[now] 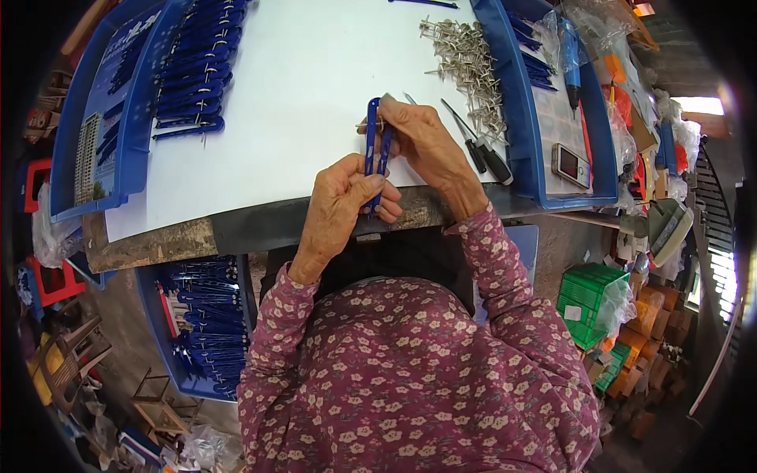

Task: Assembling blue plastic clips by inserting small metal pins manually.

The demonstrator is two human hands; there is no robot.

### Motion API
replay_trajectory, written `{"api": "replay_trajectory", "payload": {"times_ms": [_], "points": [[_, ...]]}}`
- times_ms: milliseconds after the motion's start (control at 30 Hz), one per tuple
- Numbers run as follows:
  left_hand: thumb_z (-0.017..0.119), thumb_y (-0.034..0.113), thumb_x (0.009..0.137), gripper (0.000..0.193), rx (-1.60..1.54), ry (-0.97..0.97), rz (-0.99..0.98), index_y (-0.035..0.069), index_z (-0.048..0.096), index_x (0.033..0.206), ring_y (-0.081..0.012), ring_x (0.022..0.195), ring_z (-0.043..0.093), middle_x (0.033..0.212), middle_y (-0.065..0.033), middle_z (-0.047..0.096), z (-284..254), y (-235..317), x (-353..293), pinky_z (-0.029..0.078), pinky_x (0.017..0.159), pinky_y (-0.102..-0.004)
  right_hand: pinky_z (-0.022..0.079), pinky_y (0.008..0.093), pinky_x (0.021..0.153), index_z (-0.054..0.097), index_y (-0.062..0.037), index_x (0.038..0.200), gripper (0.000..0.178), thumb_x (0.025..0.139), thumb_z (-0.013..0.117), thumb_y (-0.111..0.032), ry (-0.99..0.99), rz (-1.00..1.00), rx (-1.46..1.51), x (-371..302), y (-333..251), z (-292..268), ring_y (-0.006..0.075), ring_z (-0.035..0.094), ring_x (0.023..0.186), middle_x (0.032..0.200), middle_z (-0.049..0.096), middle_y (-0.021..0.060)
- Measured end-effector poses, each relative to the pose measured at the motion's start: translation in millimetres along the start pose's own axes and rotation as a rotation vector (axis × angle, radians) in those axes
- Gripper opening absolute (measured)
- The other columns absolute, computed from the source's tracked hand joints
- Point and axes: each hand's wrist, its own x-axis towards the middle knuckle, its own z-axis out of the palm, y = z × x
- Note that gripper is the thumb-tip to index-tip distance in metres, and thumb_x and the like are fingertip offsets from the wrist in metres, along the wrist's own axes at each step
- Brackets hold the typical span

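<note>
Over the near edge of the white work surface, my left hand (341,201) is closed on the lower part of a slim dark-blue two-armed piece (371,142), which stands upright in the picture. My right hand (430,146) pinches its upper right side, thumb and fingers closed. A small metal bit pokes out to the left near its upper end; its exact shape is hard to make out. To the right lies a heap of small silvery T-shaped metal parts (465,67). A dense row of similar blue pieces (201,63) runs along the left.
Blue trays stand at left (136,118) and right (516,110); the right one holds a mobile phone (571,165) and a blue electric screwdriver (569,59). Black-handled screwdrivers (495,164) lie beside the heap. Below the table, a blue bin (162,339) holds many blue pieces. A green crate (587,303) stands right.
</note>
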Motion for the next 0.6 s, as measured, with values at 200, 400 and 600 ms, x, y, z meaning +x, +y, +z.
{"api": "replay_trajectory", "payload": {"times_ms": [200,400,600], "points": [[0.049,0.016,0.089,0.021,-0.025,0.006,0.007,-0.004,0.049,0.092,-0.0184,0.063,0.062,0.076,-0.015,0.061,-3.1,-1.0,0.1,0.053,0.058,-0.0265,0.032,0.0184,0.048,0.059,-0.0023,0.073,0.02,0.079,0.063,-0.021,-0.023,-0.06,-0.078,6.1,5.0,-0.2,0.0039,0.045,0.055,0.063,0.054,-0.0011],[0.049,0.017,0.089,0.022,-0.071,0.017,0.018,-0.005,0.048,0.093,-0.0191,0.063,0.063,0.076,-0.0154,0.061,-3.7,-1.0,0.1,0.053,0.059,-0.0273,0.035,0.0171,0.053,0.057,-0.0029,0.083,0.014,0.079,0.063,-0.015,0.056,-0.117,-0.306,-7.2,-0.1,18.1,0.0024,0.045,0.057,0.064,0.052,-0.0033],[0.049,0.016,0.089,0.022,-0.107,-0.016,0.021,-0.005,0.048,0.095,-0.0202,0.065,0.063,0.078,-0.0162,0.061,-7.1,-0.1,-0.5,0.054,0.06,-0.0281,0.034,0.0168,0.045,0.057,-0.0003,0.085,0.014,0.08,0.061,-0.013,0.11,-0.206,-0.269,-12.1,7.6,23.6,0.0015,0.045,0.054,0.063,0.054,-0.002]]}}
